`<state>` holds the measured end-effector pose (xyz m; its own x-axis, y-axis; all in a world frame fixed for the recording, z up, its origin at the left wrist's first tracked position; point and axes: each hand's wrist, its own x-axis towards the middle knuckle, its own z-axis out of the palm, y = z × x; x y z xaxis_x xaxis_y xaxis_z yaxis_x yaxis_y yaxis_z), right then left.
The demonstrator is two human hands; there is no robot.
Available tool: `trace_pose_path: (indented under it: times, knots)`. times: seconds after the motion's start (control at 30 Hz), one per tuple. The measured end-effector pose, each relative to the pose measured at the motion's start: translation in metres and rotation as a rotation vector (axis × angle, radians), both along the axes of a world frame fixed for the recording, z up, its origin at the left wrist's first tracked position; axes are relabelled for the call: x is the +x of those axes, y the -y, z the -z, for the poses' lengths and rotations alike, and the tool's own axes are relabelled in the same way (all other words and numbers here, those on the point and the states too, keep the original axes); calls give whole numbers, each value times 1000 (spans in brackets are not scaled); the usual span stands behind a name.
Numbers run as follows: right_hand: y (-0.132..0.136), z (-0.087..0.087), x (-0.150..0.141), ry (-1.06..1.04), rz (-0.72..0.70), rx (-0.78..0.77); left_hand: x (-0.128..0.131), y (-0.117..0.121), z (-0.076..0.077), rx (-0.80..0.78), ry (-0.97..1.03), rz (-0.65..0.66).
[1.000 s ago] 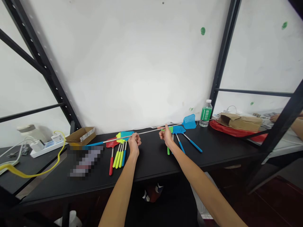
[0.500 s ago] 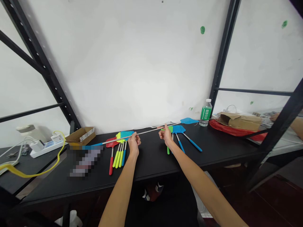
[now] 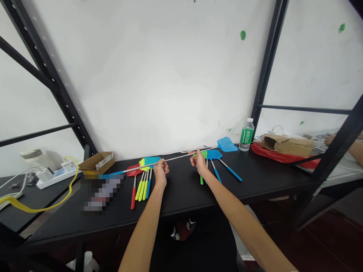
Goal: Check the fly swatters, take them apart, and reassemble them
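Across the black table stretches a long blue fly swatter (image 3: 227, 144), its metal rod extended and its blue handle at the left. My left hand (image 3: 161, 170) is closed around the rod toward the handle side. Farther along, my right hand (image 3: 199, 161) grips the same rod nearer the mesh head. Below the rod on the left lie a red fly swatter (image 3: 133, 196), several yellow ones (image 3: 141, 189) and a blue one (image 3: 148, 188). Beyond my right hand are a green fly swatter (image 3: 201, 180) and two blue ones (image 3: 231, 170).
A water bottle (image 3: 246, 135) stands at the back right, beside a cardboard box (image 3: 287, 144) on red plastic (image 3: 263, 153). At left are an open carton (image 3: 98, 162), a power strip (image 3: 58, 176) and a yellow cable (image 3: 69, 189). Black shelf posts (image 3: 266, 64) flank the table. Another person's arm (image 3: 350, 145) shows at far right.
The long swatter has rolled about its rod, so its blue mesh head now faces me more fully. Both hands keep nearly the same place.
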<state>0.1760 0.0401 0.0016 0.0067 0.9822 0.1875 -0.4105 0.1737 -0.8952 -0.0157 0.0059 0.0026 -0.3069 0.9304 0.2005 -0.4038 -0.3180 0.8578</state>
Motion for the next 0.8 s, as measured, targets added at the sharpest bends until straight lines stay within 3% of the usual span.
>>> trace_pose_path:
  times: [0.8]
  knots:
    - [1,-1,0,-16,-11,7,2,6,-7,11,24,5]
